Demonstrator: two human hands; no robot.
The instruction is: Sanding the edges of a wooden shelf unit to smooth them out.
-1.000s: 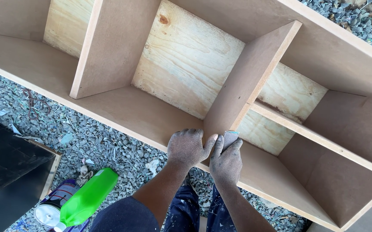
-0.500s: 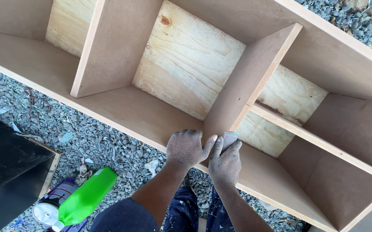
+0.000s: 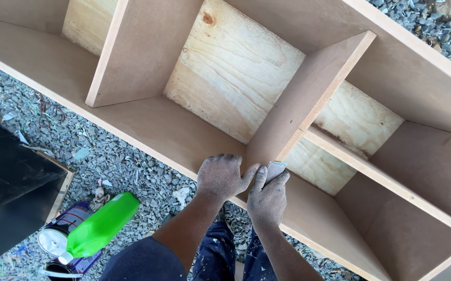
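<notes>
Sanding is the step in hand. The right hand [image 3: 267, 195] pinches a small folded piece of sandpaper [image 3: 276, 168] against the near end of the upright divider [image 3: 309, 99], where it meets the front edge of the wooden shelf unit [image 3: 147, 125]. The left hand [image 3: 220, 176] lies curled over that edge just beside it — pressing down, holding nothing. The next stroke, I judge, calls for even pressure along the joint. Against half a second ago, both hands sit almost where they were; a green bottle [image 3: 100, 226] lies on the gravel [image 3: 126, 171].
</notes>
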